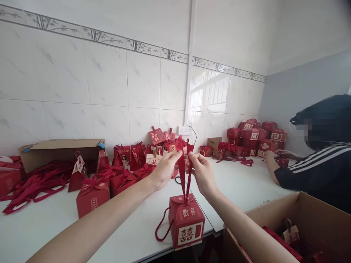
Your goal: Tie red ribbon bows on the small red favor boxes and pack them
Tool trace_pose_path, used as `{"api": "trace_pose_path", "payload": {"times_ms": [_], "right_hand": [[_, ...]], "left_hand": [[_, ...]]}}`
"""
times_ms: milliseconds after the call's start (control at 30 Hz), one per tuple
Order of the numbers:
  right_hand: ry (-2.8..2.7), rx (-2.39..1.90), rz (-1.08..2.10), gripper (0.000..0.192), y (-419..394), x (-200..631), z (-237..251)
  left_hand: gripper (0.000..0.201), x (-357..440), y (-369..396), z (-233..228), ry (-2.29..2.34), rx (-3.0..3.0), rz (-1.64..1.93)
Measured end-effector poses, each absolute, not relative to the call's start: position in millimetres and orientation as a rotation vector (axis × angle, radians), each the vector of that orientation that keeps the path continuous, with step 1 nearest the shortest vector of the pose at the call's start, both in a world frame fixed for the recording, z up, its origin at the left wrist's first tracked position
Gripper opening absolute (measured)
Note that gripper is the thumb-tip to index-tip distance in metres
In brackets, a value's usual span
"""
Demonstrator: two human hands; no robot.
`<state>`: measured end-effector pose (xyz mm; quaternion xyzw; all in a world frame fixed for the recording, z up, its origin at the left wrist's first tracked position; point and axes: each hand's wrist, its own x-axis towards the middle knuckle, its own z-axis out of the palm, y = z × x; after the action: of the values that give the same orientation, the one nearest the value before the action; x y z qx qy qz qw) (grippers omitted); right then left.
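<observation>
At lower centre, a boxy red cardboard carton (187,219), its folding apparently done. Above, left hand (165,167) and right hand (203,168) each pinch a strand of red fabric ribbon (182,175), no bow formed yet.

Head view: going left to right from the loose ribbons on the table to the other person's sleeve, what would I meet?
Loose ribbons, red box with a bow, left hand, pinched red ribbon, right hand, stacked red boxes, the other person's striped sleeve.
</observation>
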<state>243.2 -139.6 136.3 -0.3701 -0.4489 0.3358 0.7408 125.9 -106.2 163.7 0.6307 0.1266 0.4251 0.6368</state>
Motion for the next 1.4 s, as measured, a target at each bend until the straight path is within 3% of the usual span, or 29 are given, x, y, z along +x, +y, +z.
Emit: {"api": "trace_pose_path", "payload": {"times_ms": [267, 467, 567, 633, 700, 733, 800, 967, 1133, 1400], "right_hand": [[-1.000, -0.728, 0.738, 0.040, -141, 247, 139], [-1.423, -0.849, 1.098, 0.062, -156, 293, 125], [-1.570, -1.097, 0.969, 0.039, -151, 299, 108], [-1.786, -1.208, 0.734, 0.019, -143, 294, 93], [-2.010, -1.173, 0.516, 0.012, -137, 284, 81], [-2.090, -1.122, 0.453, 0.013, -135, 278, 77], [-2.201, -1.028, 0.405, 0.016, -133, 268, 73], [-2.488, -0.995, 0.371, 0.023, -132, 255, 82], [-2.420, -1.210, 0.376, 0.011, -128, 250, 84], [-2.003, -1.284, 0.919, 0.012, -128, 251, 73]], "left_hand": [[0.021, 131, -109, 168, 0.254, 1.399, 1.012], [0.022, 97, -75, 175, 0.323, 1.309, 1.128], [0.018, 86, -59, 173, 0.507, 1.416, 1.434], [0.012, 81, -61, 166, 0.680, 1.629, 1.791], [0.011, 79, -75, 152, 0.796, 2.031, 1.934], [0.007, 78, -86, 142, 0.812, 2.288, 1.831], [0.020, 77, -108, 119, 0.805, 2.696, 1.386], [0.028, 72, -134, 66, 1.054, 2.792, 0.714], [0.023, 64, -122, 60, 1.072, 2.680, 0.536], [0.007, 85, -123, 59, 1.264, 2.623, 0.635]]}}
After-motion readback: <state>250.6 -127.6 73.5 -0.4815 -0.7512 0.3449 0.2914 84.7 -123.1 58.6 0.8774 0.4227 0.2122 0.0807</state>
